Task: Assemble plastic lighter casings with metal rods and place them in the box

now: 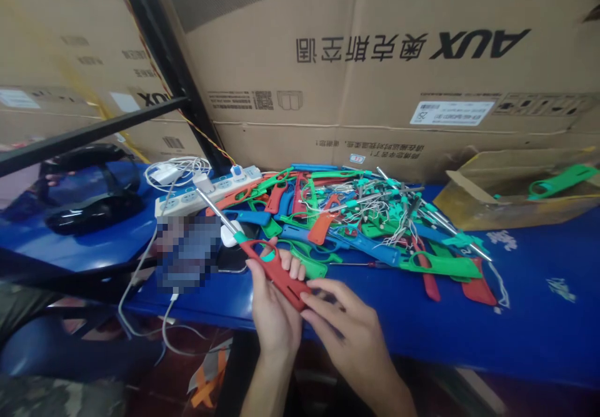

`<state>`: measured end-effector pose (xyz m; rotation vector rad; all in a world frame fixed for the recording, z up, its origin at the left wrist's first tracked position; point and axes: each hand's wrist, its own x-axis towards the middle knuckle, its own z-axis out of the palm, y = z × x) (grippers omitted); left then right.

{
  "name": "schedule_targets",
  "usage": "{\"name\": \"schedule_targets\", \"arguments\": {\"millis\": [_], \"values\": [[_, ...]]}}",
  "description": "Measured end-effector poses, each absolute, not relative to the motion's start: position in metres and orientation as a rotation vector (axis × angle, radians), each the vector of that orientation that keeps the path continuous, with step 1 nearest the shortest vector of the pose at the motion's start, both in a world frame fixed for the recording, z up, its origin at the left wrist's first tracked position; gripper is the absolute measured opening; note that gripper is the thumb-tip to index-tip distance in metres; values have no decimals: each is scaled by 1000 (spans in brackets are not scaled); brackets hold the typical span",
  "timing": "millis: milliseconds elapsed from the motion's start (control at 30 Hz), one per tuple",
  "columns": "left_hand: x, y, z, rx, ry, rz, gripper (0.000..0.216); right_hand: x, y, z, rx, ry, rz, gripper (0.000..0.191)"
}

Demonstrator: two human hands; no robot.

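My left hand is wrapped round the red plastic handle of a long gas lighter, whose metal tube points up and to the left over the table. My right hand pinches the lower end of the same red handle with its fingertips. Just beyond my hands lies a heap of lighter parts: red, green and blue handles, metal tubes and thin white wires, spread over the blue table.
A white power strip with plugs and white cables lies at the back left, beside a black helmet-like object. An open cardboard box holding a green handle stands at the right. Large cardboard cartons wall the back.
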<state>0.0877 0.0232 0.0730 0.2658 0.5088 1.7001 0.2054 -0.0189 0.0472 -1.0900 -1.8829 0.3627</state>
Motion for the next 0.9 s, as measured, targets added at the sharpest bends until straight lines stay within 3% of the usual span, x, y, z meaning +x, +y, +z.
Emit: {"name": "schedule_targets", "arguments": {"millis": [133, 300, 433, 600, 767, 900], "values": [[87, 23, 74, 255, 471, 1686, 42, 198, -20, 42, -1099, -1872, 138, 32], [91, 17, 73, 388, 518, 1645, 35, 196, -22, 45, -1103, -1743, 112, 26], [75, 3, 63, 540, 781, 1609, 59, 219, -33, 44, -1111, -1808, 83, 26], [34, -23, 68, 730, 1223, 1518, 54, 261, -53, 32, -1148, -1989, -98, 30], [30, -43, 71, 779, 1577, 1582, 56, 275, -54, 32, -1140, -2116, -26, 29], [41, -58, 49, 896, 1759, 1616, 77, 275, -46, 36, -1182, -2164, 116, 26]]}}
